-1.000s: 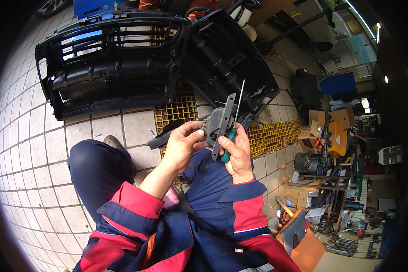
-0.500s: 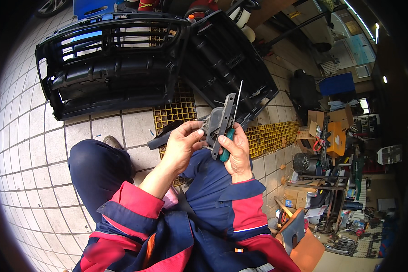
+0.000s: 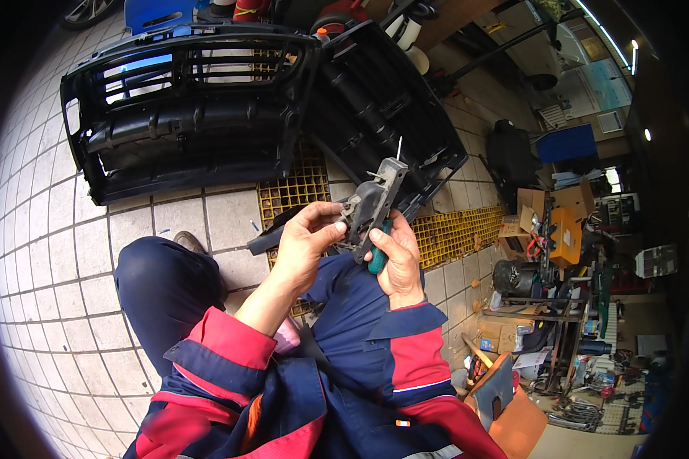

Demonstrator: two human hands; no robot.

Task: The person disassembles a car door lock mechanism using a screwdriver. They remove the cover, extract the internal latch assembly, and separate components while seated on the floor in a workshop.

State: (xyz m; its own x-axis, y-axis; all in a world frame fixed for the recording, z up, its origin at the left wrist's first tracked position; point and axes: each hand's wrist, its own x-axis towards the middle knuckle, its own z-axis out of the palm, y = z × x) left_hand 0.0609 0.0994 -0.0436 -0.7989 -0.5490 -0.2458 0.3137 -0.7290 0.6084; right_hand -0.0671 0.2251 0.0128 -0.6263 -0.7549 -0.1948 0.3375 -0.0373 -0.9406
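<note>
A dark grey car part (image 3: 375,200), like a bracket with a long flat bar and a rounded body, is held up between both hands above my knees. Pinching its left edge is my left hand (image 3: 302,246), thumb and fingers pressed together. My right hand (image 3: 399,264) wraps around the bar's lower end and also grips a screwdriver (image 3: 377,261) by its green handle. Most of the screwdriver's shaft is hidden behind the part; its thin tip shows above the bar. The part's exact kind I cannot make out.
Ahead on the tiled floor stand a black car front frame (image 3: 191,126) and a second black panel (image 3: 383,99) leaning beside it. A yellow grating (image 3: 467,231) runs across the floor. To the right are cardboard boxes (image 3: 505,333), an orange case (image 3: 565,236) and several tools.
The grey part has tilted in my hands, its upper end turning right and showing more of its end face. The screwdriver's shaft has slipped mostly behind it. Both hands keep their grip.
</note>
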